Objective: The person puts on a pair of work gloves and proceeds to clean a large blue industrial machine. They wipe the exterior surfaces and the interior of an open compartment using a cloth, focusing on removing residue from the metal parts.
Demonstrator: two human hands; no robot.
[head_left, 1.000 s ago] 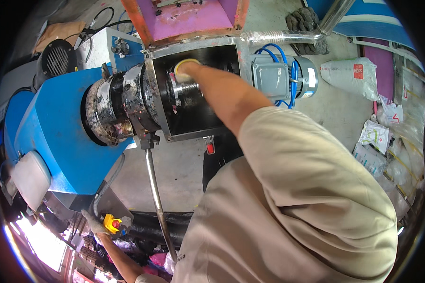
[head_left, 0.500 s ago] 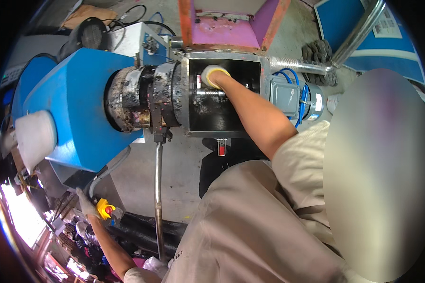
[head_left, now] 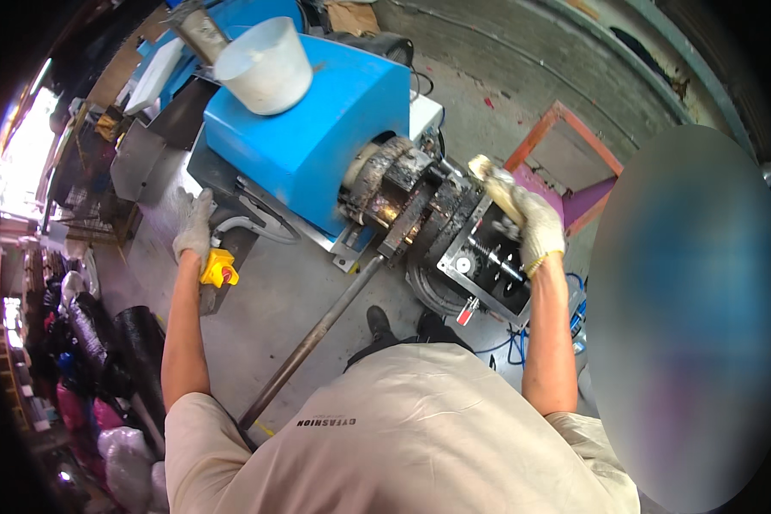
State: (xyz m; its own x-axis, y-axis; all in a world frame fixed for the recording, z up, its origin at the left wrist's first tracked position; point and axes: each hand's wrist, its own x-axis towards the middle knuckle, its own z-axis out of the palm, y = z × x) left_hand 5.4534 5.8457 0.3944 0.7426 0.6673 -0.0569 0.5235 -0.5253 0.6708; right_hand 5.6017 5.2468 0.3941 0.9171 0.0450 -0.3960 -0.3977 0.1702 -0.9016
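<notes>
My right hand (head_left: pixel 533 227), in a white glove, is shut on a pale stick-like tool (head_left: pixel 491 177) whose tip points up and left. It hovers over the upper edge of an open, greasy metal housing (head_left: pixel 475 257) with a screw shaft (head_left: pixel 499 261) inside. That housing is bolted to the end of a blue machine (head_left: pixel 304 128). My left hand (head_left: pixel 194 224), also gloved, reaches out to the left. It grips the top of a yellow control box (head_left: pixel 218 268) with a red button, beside the machine's base.
A white bucket (head_left: pixel 265 64) sits on top of the blue machine. A long metal rod (head_left: pixel 317 334) slants from the housing down toward my body. An orange and purple frame (head_left: pixel 574 176) stands behind the housing. Black sacks and clutter (head_left: pixel 103 343) line the left side.
My right hand has come out of the housing and now holds the pale tool above its upper edge. My head has swung, shifting the view. The left hand stays at the yellow box.
</notes>
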